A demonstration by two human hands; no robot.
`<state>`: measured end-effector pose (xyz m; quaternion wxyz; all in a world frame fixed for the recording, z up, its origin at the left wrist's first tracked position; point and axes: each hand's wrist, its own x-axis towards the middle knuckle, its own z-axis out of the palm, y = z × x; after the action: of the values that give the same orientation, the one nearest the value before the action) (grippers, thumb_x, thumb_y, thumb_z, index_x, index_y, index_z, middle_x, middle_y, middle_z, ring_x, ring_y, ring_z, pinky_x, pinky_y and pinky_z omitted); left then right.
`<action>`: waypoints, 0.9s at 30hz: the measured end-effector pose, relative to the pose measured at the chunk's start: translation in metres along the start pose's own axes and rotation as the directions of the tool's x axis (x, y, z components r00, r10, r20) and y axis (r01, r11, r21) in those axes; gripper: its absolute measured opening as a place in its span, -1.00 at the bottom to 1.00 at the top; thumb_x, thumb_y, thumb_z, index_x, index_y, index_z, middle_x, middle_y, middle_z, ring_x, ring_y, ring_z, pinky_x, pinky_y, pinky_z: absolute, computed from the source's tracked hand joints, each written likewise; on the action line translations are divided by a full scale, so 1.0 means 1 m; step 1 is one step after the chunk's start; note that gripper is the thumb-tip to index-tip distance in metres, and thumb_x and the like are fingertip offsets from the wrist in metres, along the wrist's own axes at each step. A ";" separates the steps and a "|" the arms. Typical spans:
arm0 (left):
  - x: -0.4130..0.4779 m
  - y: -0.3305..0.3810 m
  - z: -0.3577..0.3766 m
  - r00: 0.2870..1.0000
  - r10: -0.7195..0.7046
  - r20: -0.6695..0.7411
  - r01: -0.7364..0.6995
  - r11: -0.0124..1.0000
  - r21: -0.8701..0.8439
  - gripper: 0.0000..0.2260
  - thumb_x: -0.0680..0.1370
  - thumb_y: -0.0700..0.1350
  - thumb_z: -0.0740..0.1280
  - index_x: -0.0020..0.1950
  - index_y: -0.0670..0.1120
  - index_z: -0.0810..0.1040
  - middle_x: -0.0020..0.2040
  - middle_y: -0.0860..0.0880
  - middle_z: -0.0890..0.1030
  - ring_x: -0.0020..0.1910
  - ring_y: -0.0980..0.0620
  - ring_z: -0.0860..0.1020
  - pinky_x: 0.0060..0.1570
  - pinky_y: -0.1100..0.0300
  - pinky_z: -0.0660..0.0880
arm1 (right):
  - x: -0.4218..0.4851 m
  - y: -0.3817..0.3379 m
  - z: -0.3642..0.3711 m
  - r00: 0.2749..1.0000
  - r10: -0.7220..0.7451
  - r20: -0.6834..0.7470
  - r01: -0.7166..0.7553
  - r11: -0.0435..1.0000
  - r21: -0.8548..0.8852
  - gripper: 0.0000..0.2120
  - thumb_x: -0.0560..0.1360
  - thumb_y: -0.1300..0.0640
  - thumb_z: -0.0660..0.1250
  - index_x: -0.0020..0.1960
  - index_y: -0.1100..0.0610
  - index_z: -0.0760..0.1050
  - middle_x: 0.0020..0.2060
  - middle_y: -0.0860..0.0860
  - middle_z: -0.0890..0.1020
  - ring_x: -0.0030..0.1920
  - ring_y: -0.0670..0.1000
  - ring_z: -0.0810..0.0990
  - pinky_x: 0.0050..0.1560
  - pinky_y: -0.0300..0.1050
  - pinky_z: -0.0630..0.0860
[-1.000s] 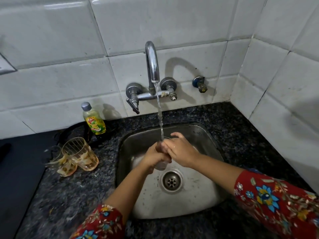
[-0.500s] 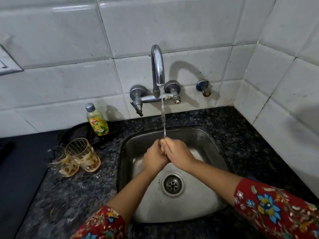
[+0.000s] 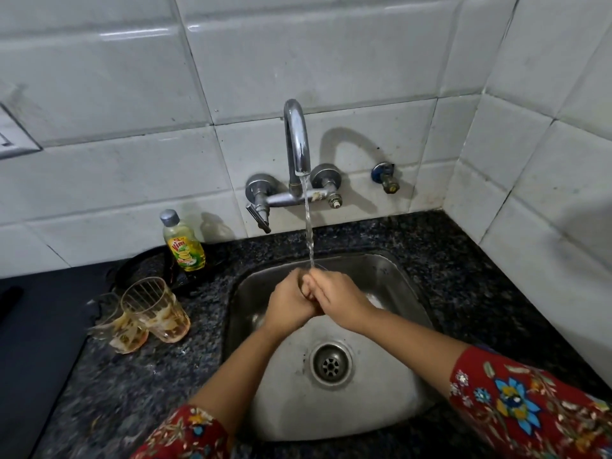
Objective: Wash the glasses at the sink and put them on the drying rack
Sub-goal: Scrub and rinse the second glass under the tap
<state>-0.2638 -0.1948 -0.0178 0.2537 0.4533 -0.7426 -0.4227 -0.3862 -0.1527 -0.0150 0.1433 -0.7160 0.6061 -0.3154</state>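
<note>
Over the steel sink (image 3: 390,273), my left hand (image 3: 288,306) and my right hand (image 3: 341,303) are pressed together under the running stream from the tap (image 3: 298,144). Both wrap a clear glass (image 3: 320,268); only a thin arc of its rim shows above my fingers. On the counter left of the sink, a ribbed glass with an orange pattern (image 3: 155,313) stands upright. Two more glasses (image 3: 122,329) lean beside it. No drying rack is in view.
A yellow-green dish soap bottle (image 3: 183,243) stands against the tiled wall, with a black pan (image 3: 139,265) beside it. A dark stove surface (image 3: 33,342) fills the far left. The drain (image 3: 331,362) sits in the sink's middle. Tiled walls meet in a corner at right.
My hands have closed tighter around the glass, whose base showed below my fingers a second ago and is now hidden. The glasses on the counter have not moved.
</note>
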 end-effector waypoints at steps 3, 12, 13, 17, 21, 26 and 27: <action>0.003 0.003 -0.018 0.940 0.105 0.325 -0.031 0.974 -0.224 -0.72 0.28 -0.46 0.47 -0.19 -0.11 0.58 -0.31 0.09 0.65 -0.28 0.25 0.60 -0.21 0.32 0.48 | -0.013 0.002 -0.014 0.990 -0.135 0.028 0.133 0.989 0.072 -0.66 0.56 0.03 0.04 -0.08 0.22 0.50 -0.18 0.12 0.63 -0.17 0.03 0.55 -0.12 -0.23 0.39; 0.002 0.000 -0.015 0.952 0.068 0.297 -0.001 0.975 -0.220 -0.74 0.25 -0.30 0.47 -0.16 -0.05 0.54 -0.26 0.07 0.63 -0.24 0.19 0.59 -0.15 0.16 0.50 | -0.008 -0.004 -0.009 1.000 -0.008 0.001 0.008 0.989 0.146 -0.74 0.62 0.13 0.10 -0.13 0.18 0.49 -0.28 -0.05 0.57 -0.29 -0.17 0.51 -0.19 -0.26 0.44; 0.003 -0.001 -0.021 0.916 0.085 0.392 0.045 0.950 -0.309 -0.77 0.26 -0.34 0.45 -0.16 -0.11 0.56 -0.28 0.05 0.64 -0.26 0.16 0.61 -0.17 0.20 0.52 | -0.012 -0.004 -0.012 0.999 -0.048 0.004 0.046 0.983 0.177 -0.74 0.62 0.13 0.10 -0.15 0.18 0.48 -0.29 -0.10 0.53 -0.32 -0.19 0.48 -0.23 -0.31 0.42; 0.001 -0.005 -0.006 0.988 -0.043 0.146 0.050 0.998 -0.041 -0.72 0.28 -0.17 0.48 -0.06 -0.07 0.52 -0.24 0.06 0.65 -0.24 0.07 0.63 -0.25 0.21 0.49 | 0.003 -0.007 -0.005 0.990 0.139 -0.004 -0.138 0.986 0.098 -0.73 0.62 0.06 0.10 -0.09 0.15 0.51 -0.21 0.05 0.64 -0.19 0.02 0.60 -0.09 -0.05 0.51; 0.005 -0.009 -0.005 0.997 0.018 0.075 -0.018 1.000 0.005 -0.68 0.21 -0.03 0.45 -0.08 0.03 0.50 -0.19 0.09 0.63 -0.17 0.11 0.59 -0.15 0.17 0.51 | 0.011 -0.009 -0.005 0.992 0.122 0.034 -0.125 0.988 0.095 -0.71 0.62 0.08 0.09 -0.09 0.21 0.50 -0.19 0.12 0.66 -0.16 0.10 0.63 -0.04 -0.01 0.53; 0.011 -0.001 -0.020 0.946 0.055 0.320 0.047 0.951 -0.304 -0.76 0.27 -0.35 0.44 -0.13 -0.14 0.56 -0.23 -0.03 0.63 -0.21 0.06 0.59 -0.17 0.19 0.51 | 0.000 -0.005 -0.010 0.998 0.040 -0.038 -0.033 0.983 0.179 -0.75 0.62 0.14 0.12 -0.14 0.21 0.47 -0.26 0.08 0.59 -0.25 -0.01 0.53 -0.18 -0.14 0.43; 0.007 0.003 -0.014 0.974 0.015 0.227 0.033 0.978 -0.208 -0.76 0.28 -0.29 0.45 -0.14 -0.07 0.53 -0.24 0.04 0.61 -0.26 0.10 0.56 -0.23 0.23 0.48 | 0.004 -0.006 -0.007 0.993 0.111 -0.050 -0.103 0.984 0.142 -0.73 0.62 0.11 0.11 -0.13 0.21 0.48 -0.24 0.12 0.61 -0.22 0.06 0.57 -0.17 -0.06 0.45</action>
<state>-0.2579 -0.2062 -0.0085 0.2117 0.3760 -0.7157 -0.5491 -0.3854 -0.1542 -0.0053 0.1920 -0.6611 0.6242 -0.3694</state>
